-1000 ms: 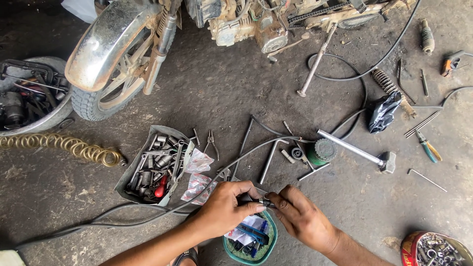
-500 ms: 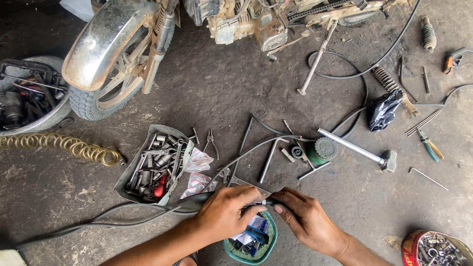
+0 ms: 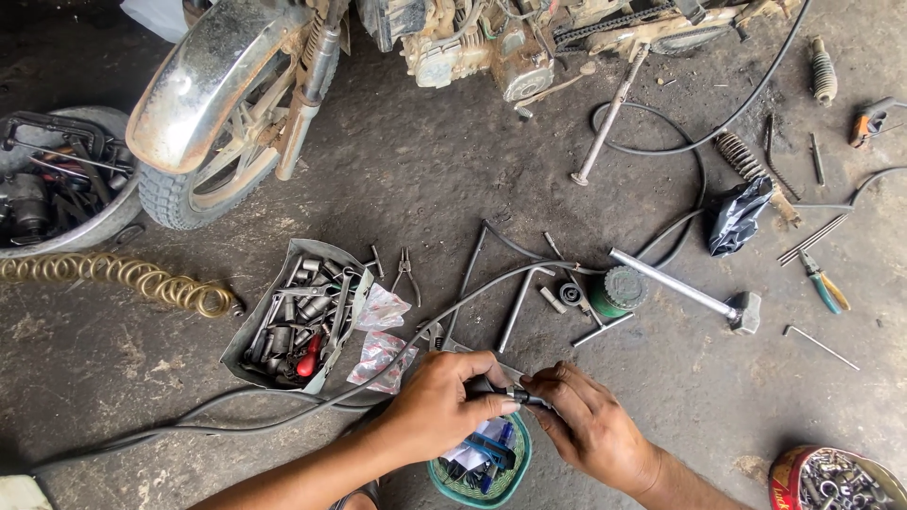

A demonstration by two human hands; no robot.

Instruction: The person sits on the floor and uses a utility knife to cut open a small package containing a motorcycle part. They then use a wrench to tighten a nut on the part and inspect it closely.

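Both hands met low in the view, over a green bowl (image 3: 444,480) of small parts on the concrete floor (image 3: 453,189). The left hand (image 3: 439,408) was closed around the black end of a cable (image 3: 283,416), thumb and fingers wrapped tight; the right hand (image 3: 590,425) pinched a small dark fitting (image 3: 518,395) at that cable's tip between thumb and forefinger — the two hands almost touching. The cable ran away from the left hand toward the floor's left edge.

Just beyond the hands lay two clear bags (image 3: 383,331) with red print, and beside them a grey tray (image 3: 298,321) full of sockets and bits. To the right of the tray were a pair of pliers (image 3: 406,274), some bent rods, a green can (image 3: 614,293) and a hammer (image 3: 690,297). A tin (image 3: 831,477) of nuts sat at the lower right corner.

Farther off, a brass coil (image 3: 123,279) stretched along the left, under a pan (image 3: 57,184) of dark parts. A black bag (image 3: 737,217) and a spring (image 3: 742,156) lay to the right — and at the far edge stood a motorcycle (image 3: 236,104), its front wheel and engine showing.
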